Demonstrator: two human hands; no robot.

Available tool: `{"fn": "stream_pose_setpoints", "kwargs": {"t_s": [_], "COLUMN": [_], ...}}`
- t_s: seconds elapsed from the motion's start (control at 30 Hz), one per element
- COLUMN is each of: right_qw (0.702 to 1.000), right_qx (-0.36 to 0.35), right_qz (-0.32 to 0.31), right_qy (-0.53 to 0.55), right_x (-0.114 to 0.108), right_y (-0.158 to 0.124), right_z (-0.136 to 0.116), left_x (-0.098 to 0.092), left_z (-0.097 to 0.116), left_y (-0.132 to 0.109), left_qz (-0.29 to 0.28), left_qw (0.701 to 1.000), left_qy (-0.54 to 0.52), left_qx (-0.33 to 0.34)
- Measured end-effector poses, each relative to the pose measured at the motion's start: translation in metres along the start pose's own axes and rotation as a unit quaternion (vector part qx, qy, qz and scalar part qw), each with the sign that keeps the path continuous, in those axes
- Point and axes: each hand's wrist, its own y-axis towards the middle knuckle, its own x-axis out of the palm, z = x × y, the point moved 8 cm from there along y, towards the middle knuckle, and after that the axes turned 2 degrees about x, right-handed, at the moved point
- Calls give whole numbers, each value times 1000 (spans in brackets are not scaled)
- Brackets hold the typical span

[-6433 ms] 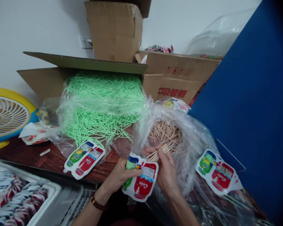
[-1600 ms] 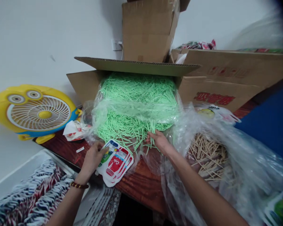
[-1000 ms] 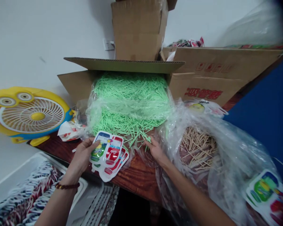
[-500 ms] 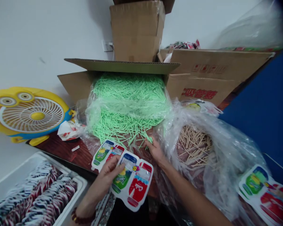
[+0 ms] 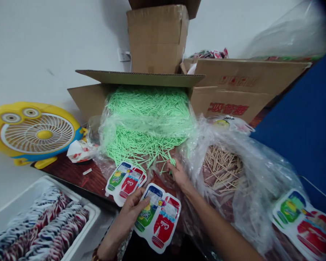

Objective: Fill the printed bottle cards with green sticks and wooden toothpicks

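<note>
My left hand (image 5: 133, 210) pinches a flat drink-shaped pouch (image 5: 165, 221) by its left side; it shows a green Sprite can and a red Cola can. Beyond it on the table lie more such pouches (image 5: 122, 181), overlapping. My right hand (image 5: 178, 172) is closed on a few green sticks (image 5: 172, 160) at the near edge of a big heap of thin green sticks (image 5: 146, 141). The heap spills out of a clear plastic bag in an opened carton (image 5: 141, 78). The fingertips of my right hand are partly hidden.
Brown sticks (image 5: 224, 166) lie within a clear plastic bag (image 5: 263, 174) on the right. Another pouch (image 5: 306, 221) rests at the far right. A white foam box (image 5: 93, 214) packed with upright pouches stands lower left. A yellow fan (image 5: 45, 135) sits behind; cartons (image 5: 156, 40) are stacked at the wall.
My left hand and its pouch have moved slightly right and down, uncovering more of the pouches on the table. My right hand stays at the heap with the sticks.
</note>
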Motion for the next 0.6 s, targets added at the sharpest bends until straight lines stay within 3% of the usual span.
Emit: {"fn": "stream_pose_setpoints", "kwargs": {"t_s": [0.43,0.6], "right_qw": [998,999], "right_qx": [-23,-18], "right_qz": [11,-16], "right_qy": [59,38], "right_x": [-3,3], "right_y": [-10,-19], "right_z": [-21,-18], "left_x": [-2,-1], "left_z": [-2,-4], "left_y": [1,2], "left_qz": [2,1], "left_qw": [1000,1000], "left_qy": [9,4], "left_qx": [2,-12]}}
